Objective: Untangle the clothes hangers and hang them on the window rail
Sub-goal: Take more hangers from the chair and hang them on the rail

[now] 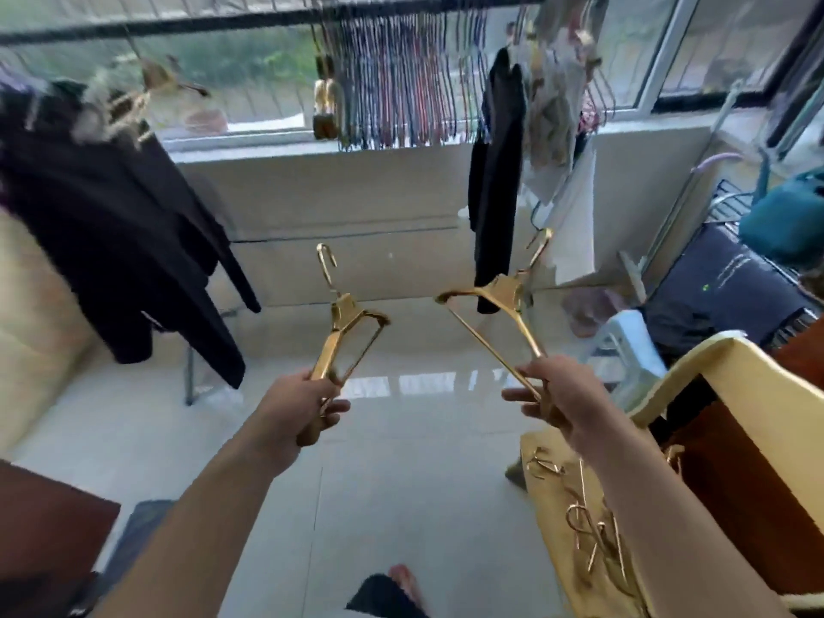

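Gold hangers are apart now. The left hand point(307, 408) grips one hanger point(345, 323), the right hand point(557, 394) grips the other hanger point(499, 305). Both hooks point up toward the rail point(178, 24).

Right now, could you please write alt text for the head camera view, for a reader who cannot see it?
A person's left hand and right hand each grip a separate shiny gold metal clothes hanger, held apart above a pale tiled floor. Ahead, a dark window rail carries many thin coloured hangers; more gold hangers lie lower right.
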The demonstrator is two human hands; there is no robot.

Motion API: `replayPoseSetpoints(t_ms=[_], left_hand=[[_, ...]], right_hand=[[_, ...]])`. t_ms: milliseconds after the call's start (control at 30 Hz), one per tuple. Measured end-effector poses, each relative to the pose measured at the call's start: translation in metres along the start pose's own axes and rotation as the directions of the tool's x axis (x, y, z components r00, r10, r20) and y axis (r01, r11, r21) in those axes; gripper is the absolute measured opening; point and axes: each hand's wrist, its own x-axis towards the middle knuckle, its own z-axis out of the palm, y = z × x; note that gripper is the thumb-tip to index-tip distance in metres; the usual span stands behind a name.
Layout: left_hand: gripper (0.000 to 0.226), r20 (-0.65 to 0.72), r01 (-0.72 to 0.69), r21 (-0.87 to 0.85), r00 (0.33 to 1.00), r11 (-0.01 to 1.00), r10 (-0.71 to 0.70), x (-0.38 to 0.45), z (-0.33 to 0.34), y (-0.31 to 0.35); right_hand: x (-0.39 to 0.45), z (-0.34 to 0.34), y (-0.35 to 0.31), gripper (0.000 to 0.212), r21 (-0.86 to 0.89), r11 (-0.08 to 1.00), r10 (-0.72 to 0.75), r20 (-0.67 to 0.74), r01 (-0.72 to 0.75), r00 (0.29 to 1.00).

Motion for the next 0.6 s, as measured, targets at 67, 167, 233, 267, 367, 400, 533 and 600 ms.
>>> replayPoseSetpoints(t_ms=[67, 167, 233, 267, 367, 400, 533, 600], left_hand=[[0.019, -0.015, -0.004, -0.025, 1.0, 1.0, 0.004, -0.001, -0.033, 0.01], [0.021, -0.036, -0.009, -0.02, 0.999, 1.0, 0.008, 0.009, -0.076, 0.023], [0.02, -0.054, -0.01, -0.029, 0.999, 1.0, 0.008, 0.022, -0.104, 0.032], [0.018, -0.068, -0.014, -0.046, 0.998, 0.999, 0.011, 0.031, -0.128, 0.038], [0.013, -0.105, -0.062, -0.083, 0.993, 0.995, 0.054, 0.071, -0.205, 0.07], [0.012, -0.105, -0.063, -0.087, 0.993, 0.994, 0.054, 0.085, -0.23, 0.082], [0.009, -0.104, -0.083, -0.052, 0.992, 0.995, 0.077, 0.136, -0.295, 0.137], [0.011, -0.1, -0.117, -0.036, 0.988, 0.992, 0.113, 0.158, -0.321, 0.17]], right_hand=[[-0.003, 0.031, -0.005, 0.019, -0.131, 0.991, 0.001, 0.045, 0.004, 0.999], [-0.006, 0.078, -0.018, 0.019, -0.205, 0.979, -0.001, 0.088, 0.019, 0.996], [-0.004, 0.108, -0.028, 0.019, -0.22, 0.975, 0.011, 0.117, 0.015, 0.993], [0.004, 0.133, -0.034, 0.02, -0.239, 0.971, 0.002, 0.131, 0.03, 0.991], [0.029, 0.224, -0.065, 0.021, -0.22, 0.971, -0.05, 0.176, 0.089, 0.983], [0.039, 0.256, -0.076, 0.02, -0.19, 0.976, -0.066, 0.191, 0.103, 0.979], [0.066, 0.352, -0.13, 0.017, -0.077, 0.988, -0.114, 0.214, 0.133, 0.97], [0.078, 0.387, -0.157, 0.014, -0.034, 0.988, -0.141, 0.187, 0.149, 0.972]])
